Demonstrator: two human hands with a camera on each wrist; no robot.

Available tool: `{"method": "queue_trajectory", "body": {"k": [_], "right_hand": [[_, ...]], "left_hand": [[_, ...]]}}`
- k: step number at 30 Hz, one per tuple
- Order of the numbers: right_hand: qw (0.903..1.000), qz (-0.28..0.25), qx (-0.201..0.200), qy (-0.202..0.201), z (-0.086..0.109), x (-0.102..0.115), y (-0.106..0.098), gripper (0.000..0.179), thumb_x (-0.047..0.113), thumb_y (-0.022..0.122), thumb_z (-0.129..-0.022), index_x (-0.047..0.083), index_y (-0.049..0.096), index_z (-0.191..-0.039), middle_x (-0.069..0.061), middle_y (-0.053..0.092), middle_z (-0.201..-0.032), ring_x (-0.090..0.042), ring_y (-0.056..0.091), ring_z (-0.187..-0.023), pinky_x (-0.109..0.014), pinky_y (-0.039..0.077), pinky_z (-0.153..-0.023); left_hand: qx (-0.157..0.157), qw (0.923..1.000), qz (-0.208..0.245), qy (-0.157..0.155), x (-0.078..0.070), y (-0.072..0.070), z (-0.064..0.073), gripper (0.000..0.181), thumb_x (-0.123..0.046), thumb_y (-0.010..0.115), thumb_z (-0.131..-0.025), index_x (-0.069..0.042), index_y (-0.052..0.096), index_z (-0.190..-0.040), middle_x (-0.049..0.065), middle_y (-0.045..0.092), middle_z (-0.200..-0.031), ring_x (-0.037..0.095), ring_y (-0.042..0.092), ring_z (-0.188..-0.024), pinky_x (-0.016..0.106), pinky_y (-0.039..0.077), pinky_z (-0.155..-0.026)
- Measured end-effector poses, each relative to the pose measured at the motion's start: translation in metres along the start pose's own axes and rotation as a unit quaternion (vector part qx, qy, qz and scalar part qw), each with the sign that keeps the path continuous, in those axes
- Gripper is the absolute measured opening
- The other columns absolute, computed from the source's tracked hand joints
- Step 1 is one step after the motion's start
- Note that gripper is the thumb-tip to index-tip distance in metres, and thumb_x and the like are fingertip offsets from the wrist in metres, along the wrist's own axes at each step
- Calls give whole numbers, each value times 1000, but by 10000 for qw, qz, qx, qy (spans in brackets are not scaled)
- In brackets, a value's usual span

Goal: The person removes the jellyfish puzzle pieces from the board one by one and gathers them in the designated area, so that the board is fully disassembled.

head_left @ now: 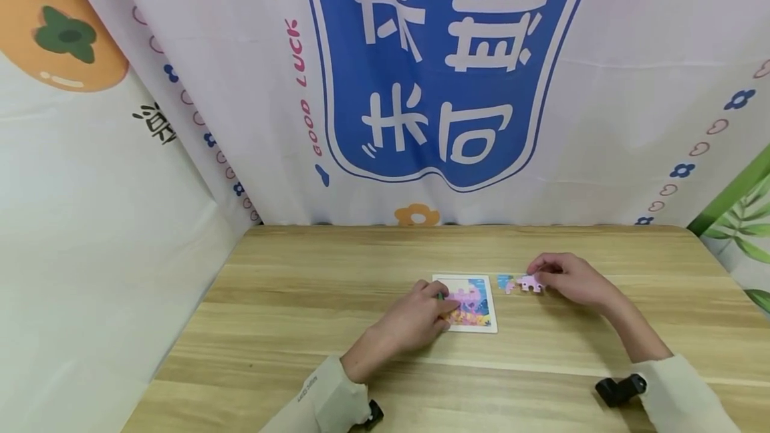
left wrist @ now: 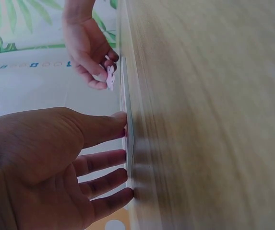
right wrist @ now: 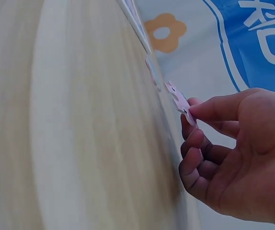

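A jigsaw puzzle board (head_left: 494,318) with a white border and a pink, blue and yellow picture lies flat on the table. The left hand (head_left: 419,316) rests on its left part, thumb and fingers extended and touching it, as the left wrist view shows too. To the board's right, the right hand (head_left: 571,279) pinches a pink puzzle piece (right wrist: 179,101) between thumb and forefinger, tilted just above the tabletop. Another loose piece, blue and pink (head_left: 504,281), lies between the board and that hand. The left hand covers part of the picture.
The wooden table (head_left: 301,299) reaches back to a printed white cloth (head_left: 361,202) hanging behind it. More cloth hangs at the left side, and leaf-patterned cloth (head_left: 742,219) at the right. Black camera mounts (head_left: 619,391) sit at the sleeves.
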State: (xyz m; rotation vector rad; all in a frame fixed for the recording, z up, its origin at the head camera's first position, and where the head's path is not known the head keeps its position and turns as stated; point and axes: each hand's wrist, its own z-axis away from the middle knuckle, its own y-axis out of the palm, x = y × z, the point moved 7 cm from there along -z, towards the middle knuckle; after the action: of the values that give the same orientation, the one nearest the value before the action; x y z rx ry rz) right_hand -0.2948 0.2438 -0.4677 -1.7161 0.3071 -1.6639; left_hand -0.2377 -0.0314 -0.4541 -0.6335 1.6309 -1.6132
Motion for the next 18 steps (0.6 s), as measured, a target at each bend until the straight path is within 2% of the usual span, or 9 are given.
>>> {"method": "queue_trajectory", "body": {"k": [6, 18], "right_hand": [[9998, 185, -59, -69, 4, -8, -5, 18, 9, 60, -108, 2, 74, -118, -8, 68, -105, -17, 52, -90, -26, 46, -73], [9971, 690, -300, -130, 0, -4, -6, 13, 8, 65, -105, 8, 76, -109, -7, 72, -105, -20, 55, -92, -29, 47, -78]], "left_hand": [[40, 10000, -43, 5, -1, 1, -1, 41, -29, 68, -107, -24, 68, -147, 0, 62, -146, 19, 57, -128, 32, 54, -108], [20, 10000, -5, 16, -1, 0, -2, 39, -27, 68, -107, -23, 69, -146, 1, 63, -145, 19, 57, -128, 32, 53, -109]]}}
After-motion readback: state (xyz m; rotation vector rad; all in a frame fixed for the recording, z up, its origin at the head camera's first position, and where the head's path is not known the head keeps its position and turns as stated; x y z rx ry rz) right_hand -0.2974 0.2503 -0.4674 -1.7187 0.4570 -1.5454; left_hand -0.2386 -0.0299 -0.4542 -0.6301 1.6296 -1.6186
